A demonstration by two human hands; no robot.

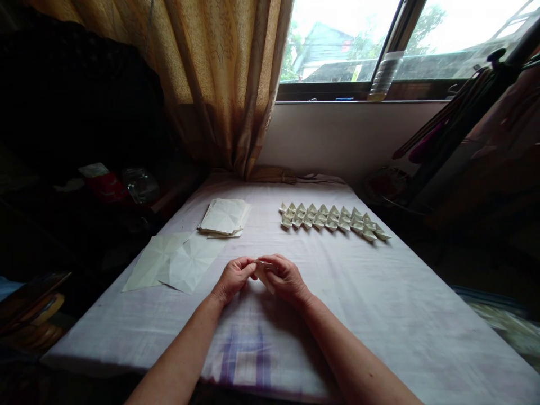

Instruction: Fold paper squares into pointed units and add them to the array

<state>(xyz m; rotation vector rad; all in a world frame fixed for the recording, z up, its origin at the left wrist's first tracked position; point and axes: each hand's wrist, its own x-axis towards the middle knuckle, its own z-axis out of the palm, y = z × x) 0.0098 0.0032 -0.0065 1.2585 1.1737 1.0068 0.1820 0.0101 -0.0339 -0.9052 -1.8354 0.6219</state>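
Between both hands, above the middle of the table, is a small piece of folded paper (265, 275). My left hand (236, 277) pinches its left edge with thumb and fingers. Closed over the other side is my right hand (287, 277), which covers part of the paper. Several folded paper boats (333, 218) stand in close rows beyond my right hand. A stack of creased paper sheets (223, 216) lies beyond my left hand. Closer in on the left, loose creased sheets (192, 261) overlap on the cloth.
A pale cloth (379, 315) with a purple check patch covers the table. Yellow curtains (219, 73) hang behind it, beside a window with a plastic bottle (386, 76) on its sill. At the left stand a red container (105, 184) and a clear jar (141, 184).
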